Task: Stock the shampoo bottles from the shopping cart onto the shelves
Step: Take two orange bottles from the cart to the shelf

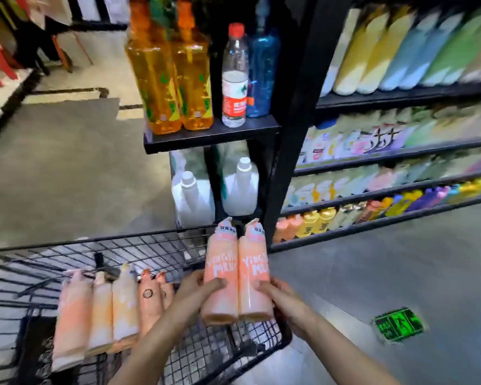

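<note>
At the far left, five pale peach plastic shampoo bottles (106,309) lie side by side in your black wire shopping cart (178,245), caps pointing away from you. Your left hand (197,287) grips the lower part of a peach-pink shampoo bottle with white lettering (221,276), thumb across its front. Touching it on the right is a second, matching peach-pink bottle (254,276), gripped low down by your right hand (278,294), fingers curled round its side. You hold both upright over the cart's right corner. Above them, a black end shelf (206,136) carries two amber bottles (172,79), a clear water bottle (234,76) and a blue one (263,70). To the right run black store shelves (386,220), blurred, packed with coloured bottles.
</note>
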{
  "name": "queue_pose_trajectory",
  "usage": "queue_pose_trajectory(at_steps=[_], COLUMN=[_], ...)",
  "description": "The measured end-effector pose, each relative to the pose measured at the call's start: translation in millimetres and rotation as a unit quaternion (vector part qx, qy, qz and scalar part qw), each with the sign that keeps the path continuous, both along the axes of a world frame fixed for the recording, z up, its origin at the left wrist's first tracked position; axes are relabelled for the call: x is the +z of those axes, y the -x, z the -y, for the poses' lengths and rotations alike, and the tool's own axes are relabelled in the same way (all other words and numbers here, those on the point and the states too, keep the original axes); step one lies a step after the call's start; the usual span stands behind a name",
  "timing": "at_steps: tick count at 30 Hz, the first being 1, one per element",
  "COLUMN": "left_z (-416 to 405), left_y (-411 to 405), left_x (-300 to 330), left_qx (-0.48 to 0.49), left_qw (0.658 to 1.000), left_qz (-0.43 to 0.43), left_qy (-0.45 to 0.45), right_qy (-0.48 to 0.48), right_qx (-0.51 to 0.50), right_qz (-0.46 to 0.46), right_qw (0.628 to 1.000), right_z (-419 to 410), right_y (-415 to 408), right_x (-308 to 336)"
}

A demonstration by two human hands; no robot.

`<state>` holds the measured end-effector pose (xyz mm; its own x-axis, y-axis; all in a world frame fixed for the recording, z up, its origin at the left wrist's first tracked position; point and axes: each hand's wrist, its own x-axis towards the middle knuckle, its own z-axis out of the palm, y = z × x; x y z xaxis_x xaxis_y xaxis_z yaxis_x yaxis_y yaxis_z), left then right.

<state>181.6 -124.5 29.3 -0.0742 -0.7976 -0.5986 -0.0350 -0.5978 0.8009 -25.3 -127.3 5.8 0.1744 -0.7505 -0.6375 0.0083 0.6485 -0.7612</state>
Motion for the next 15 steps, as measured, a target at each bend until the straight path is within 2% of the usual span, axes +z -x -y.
queue_pose_trajectory(at_steps=[4, 9, 15], left_z=[26.4, 53.8, 86.2], left_y=[106.4, 244.3, 362.5], left_x=[14.5, 30.1, 56.5], left_qx=[-0.063, -0.135, -0.201], left_qw=[0.997, 0.988, 0.973], left_qz=[0.017, -0.028, -0.065], left_qy=[0.047, 0.071, 0.095], right_qy=[0.022, 0.061, 0.112], right_qx=[-0.057, -0.134, -0.198], right_qz=[-0.017, -0.046, -0.057], right_qw=[0.998, 0.988, 0.972], right_z=[-8.6, -12.1, -0.8], right_y=[103.5, 232.4, 343.0], right_x=[12.8, 32.3, 58.4])
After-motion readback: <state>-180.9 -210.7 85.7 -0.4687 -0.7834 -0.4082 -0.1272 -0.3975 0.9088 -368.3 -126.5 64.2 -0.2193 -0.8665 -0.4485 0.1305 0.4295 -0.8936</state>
